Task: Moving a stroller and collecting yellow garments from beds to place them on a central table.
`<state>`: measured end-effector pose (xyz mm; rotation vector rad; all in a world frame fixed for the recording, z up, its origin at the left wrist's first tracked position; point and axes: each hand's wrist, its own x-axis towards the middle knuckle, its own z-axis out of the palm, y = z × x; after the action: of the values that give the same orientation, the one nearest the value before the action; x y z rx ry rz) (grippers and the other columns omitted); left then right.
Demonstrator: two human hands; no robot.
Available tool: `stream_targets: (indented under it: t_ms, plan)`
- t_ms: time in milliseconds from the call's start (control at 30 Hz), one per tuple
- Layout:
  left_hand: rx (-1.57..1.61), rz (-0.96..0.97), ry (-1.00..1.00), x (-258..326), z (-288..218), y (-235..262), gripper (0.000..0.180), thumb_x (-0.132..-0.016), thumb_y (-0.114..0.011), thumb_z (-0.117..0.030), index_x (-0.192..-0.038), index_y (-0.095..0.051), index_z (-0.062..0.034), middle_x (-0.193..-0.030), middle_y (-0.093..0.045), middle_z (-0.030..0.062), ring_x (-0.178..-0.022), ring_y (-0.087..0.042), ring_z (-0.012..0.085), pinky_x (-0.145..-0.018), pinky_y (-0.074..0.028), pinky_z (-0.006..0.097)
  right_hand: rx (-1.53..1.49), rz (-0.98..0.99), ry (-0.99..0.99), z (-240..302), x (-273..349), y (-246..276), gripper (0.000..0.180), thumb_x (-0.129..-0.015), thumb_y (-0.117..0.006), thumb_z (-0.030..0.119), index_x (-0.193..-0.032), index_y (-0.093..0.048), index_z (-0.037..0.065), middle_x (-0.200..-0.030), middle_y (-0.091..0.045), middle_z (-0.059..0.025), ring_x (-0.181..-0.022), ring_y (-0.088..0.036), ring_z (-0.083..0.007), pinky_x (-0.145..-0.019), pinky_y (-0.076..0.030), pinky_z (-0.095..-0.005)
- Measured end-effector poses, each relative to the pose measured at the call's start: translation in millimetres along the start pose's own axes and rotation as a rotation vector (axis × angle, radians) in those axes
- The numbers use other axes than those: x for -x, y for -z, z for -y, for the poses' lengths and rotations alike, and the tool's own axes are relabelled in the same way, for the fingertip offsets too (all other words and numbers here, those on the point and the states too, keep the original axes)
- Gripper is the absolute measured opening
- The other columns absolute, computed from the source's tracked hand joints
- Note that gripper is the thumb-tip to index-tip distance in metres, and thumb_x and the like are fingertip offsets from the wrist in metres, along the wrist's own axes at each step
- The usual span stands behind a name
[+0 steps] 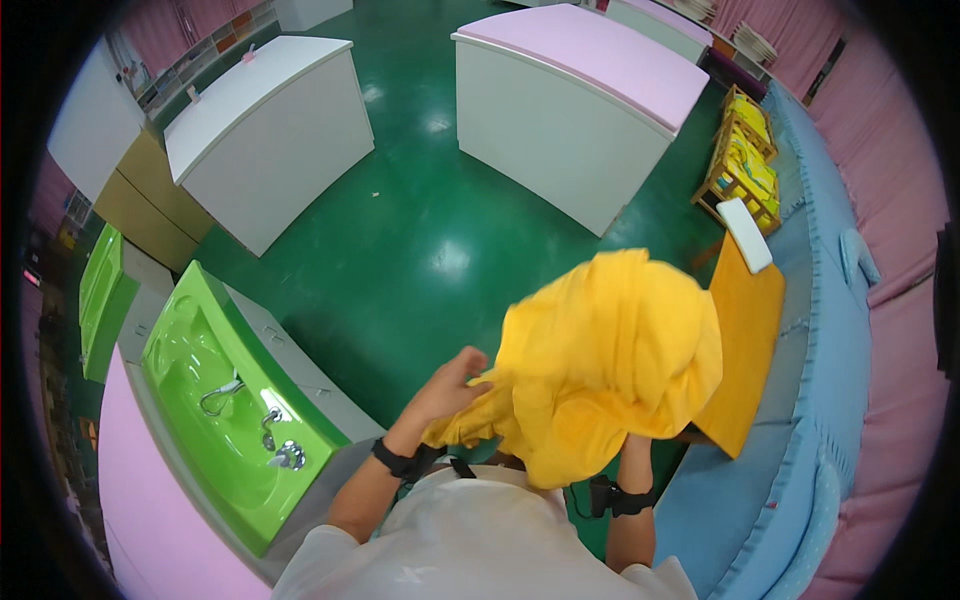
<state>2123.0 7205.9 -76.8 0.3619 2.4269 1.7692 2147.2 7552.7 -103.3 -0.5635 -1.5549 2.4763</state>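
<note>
Here: yellow cloth [610, 360], bunched and blurred, held up in front of the chest, above the green floor [420, 230]. Left hand [452, 385]: fingers curled on the cloth's lower left edge, pinching it. Right hand: buried under the cloth's lower right; only the wrist with its black band [628, 497] shows, so its grip cannot be told. Left, a green sink [215, 410] with chrome tap [222, 395]. Right, an orange board [748, 340] against a blue mat [830, 330]. Beyond, two white counters, one pink-topped [590, 60].
</note>
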Motion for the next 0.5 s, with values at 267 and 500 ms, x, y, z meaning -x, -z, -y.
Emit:
stream_targets:
  t_ms: [267,500]
  plan:
    - [0.109,-0.106,0.608,-119.9,57.1,62.4,0.065,-0.084,-0.078,-0.028,-0.133,-0.045,-0.0028,-0.127,-0.059,0.0207,-0.105,-0.063,0.0269,-0.089,-0.052,0.040,0.123,0.217,-0.151,-17.1,-223.5,-177.7,0.055,-0.103,-0.054,0.030,-0.147,-0.033,0.005,-0.142,-0.048,-0.0126,-0.126,-0.052,-0.0273,-0.105,-0.045,-0.0385]
    - [0.036,-0.275,0.579,-248.4,81.4,134.7,0.100,-0.075,-0.084,-0.031,-0.153,-0.024,-0.0075,-0.139,-0.050,0.0299,-0.120,-0.059,0.0391,-0.100,-0.048,0.043,0.041,0.345,-0.418,-31.6,-323.5,-378.8,0.049,-0.106,-0.043,0.037,-0.145,-0.036,0.007,-0.140,-0.049,-0.0117,-0.125,-0.053,-0.0268,-0.103,-0.048,-0.0396]
